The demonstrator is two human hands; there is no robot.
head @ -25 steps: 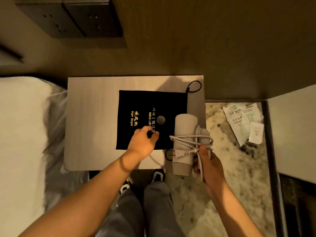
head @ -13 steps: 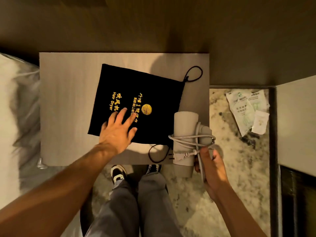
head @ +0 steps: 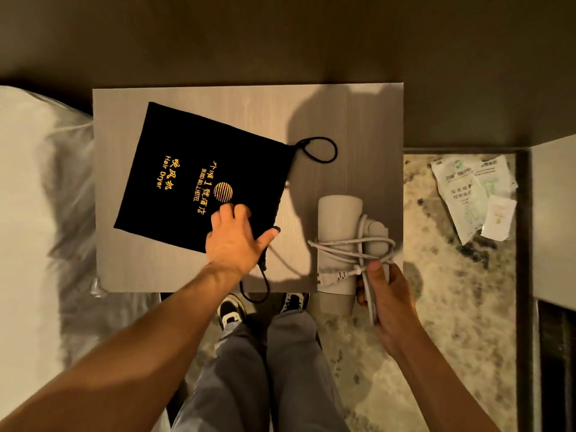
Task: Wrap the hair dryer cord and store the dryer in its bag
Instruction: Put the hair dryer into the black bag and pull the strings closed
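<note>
A black drawstring bag with gold lettering lies flat and tilted on the pale wooden table. My left hand rests on the bag's near right corner, fingers on the cloth and thumb spread toward the drawstring end. A white hair dryer lies at the table's right front edge with its grey cord wound around the body, and the plug lies across it. My right hand grips the dryer's folded handle and the cord from below.
A black drawstring loop sticks out at the bag's far right corner, and another drawstring end hangs over the front edge. White bedding lies left. Paper packets rest on the marble surface to the right. My legs and shoes stand below the table.
My left hand slid right along the bag's near edge to its right corner, and the bag turned a little further. The dryer and my right hand kept their place.
</note>
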